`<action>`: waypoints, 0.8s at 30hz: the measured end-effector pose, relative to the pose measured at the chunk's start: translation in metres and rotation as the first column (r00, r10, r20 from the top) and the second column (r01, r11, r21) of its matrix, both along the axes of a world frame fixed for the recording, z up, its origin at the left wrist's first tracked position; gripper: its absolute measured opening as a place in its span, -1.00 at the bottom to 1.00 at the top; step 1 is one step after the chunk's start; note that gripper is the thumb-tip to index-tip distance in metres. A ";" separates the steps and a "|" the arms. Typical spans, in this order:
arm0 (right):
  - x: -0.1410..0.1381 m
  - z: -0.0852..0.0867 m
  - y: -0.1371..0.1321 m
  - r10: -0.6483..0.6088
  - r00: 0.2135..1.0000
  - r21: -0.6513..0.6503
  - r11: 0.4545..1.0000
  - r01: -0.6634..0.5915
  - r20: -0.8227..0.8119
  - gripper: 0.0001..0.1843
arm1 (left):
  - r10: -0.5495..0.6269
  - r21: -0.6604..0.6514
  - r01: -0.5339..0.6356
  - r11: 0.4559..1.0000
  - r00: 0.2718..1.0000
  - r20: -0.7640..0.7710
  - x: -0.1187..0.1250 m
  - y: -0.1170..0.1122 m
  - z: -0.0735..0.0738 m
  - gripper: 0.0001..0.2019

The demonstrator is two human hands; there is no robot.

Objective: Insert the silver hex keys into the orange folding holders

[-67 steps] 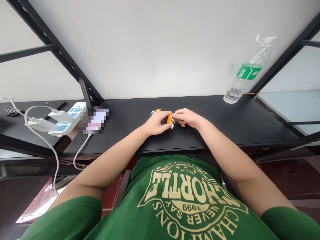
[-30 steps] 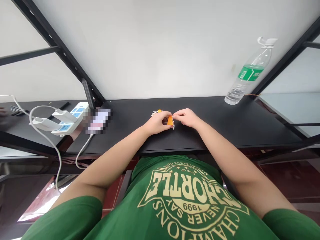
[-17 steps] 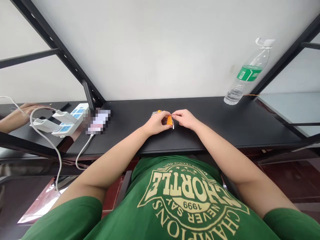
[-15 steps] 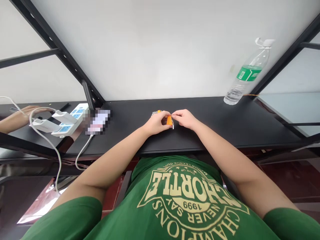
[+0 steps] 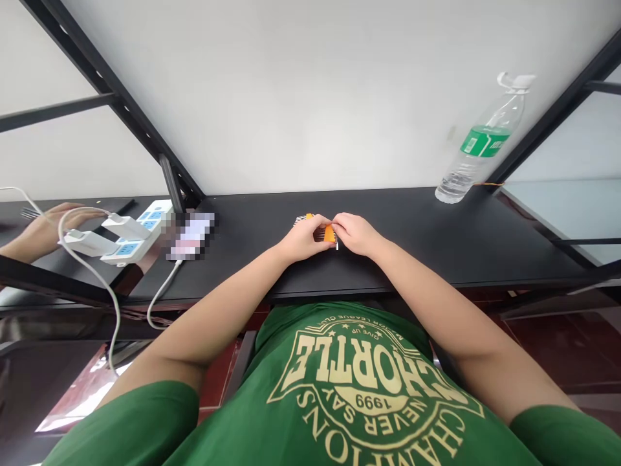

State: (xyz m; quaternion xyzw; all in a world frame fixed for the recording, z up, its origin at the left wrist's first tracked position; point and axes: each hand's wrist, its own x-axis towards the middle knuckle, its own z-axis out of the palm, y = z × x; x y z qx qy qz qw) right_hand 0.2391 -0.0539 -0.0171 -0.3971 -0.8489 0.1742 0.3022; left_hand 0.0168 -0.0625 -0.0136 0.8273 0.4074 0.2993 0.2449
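Near the middle of the black desk, my left hand (image 5: 306, 241) is closed around an orange holder (image 5: 330, 233) with several thin metal rods, which looks like a hex key set. Its thumb and fingers grip the sides, and the palm hides much of the middle. Striped rod ends and a second bit of orange show beyond the knuckles. My right hand (image 5: 356, 233) is curled with fingertips pinched together at the holder's right end. What those fingertips hold is hidden. A short bright metal tip sticks out below them.
On the left lie a phone (image 5: 193, 236) with a charging cable and a white power strip (image 5: 138, 233) with chargers plugged in. Another person's hand (image 5: 53, 226) rests beyond the frame post. A water bottle (image 5: 480, 142) stands at the back right by the wall.
My right hand has shifted slightly left and closer to the holder's end, its fingers more curled. My left hand and the holder have barely moved.
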 end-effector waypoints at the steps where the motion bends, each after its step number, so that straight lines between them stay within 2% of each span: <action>1: -0.001 0.000 -0.001 0.000 1.000 0.017 1.000 -0.001 0.010 -0.76 | -0.001 0.000 0.001 1.000 1.000 0.016 0.000 0.000 0.000 -0.56; 6: -0.005 0.002 -0.007 -0.024 1.000 -0.003 1.000 0.024 -0.007 -0.92 | -0.027 -0.011 0.028 1.000 0.997 0.070 0.000 -0.001 0.000 -0.53; 9: -0.008 0.002 -0.008 -0.025 0.999 -0.035 0.999 0.023 -0.047 -0.88 | -0.041 -0.006 0.041 0.999 0.997 0.071 0.001 -0.001 0.000 -0.53; 14: -0.008 -0.002 -0.001 -0.005 0.954 -0.156 0.987 -0.044 -0.301 -0.92 | -0.043 -0.015 0.044 0.999 0.996 0.080 0.002 -0.002 0.003 -0.52; 16: -0.005 -0.004 0.004 -0.039 0.903 -0.264 0.961 -0.084 -0.428 -0.91 | -0.042 -0.016 0.044 0.999 0.996 0.080 0.002 -0.003 0.005 -0.55; 20: -0.001 -0.005 0.010 -0.081 0.816 -0.461 0.855 -0.239 -0.573 -0.67 | -0.061 -0.038 0.066 0.997 0.992 0.112 0.002 -0.003 0.005 -0.59; 24: -0.004 -0.002 0.006 -0.076 0.765 -0.520 0.776 -0.358 -0.639 -0.48 | -0.077 -0.028 0.082 0.996 0.985 0.151 0.004 -0.005 0.007 -0.55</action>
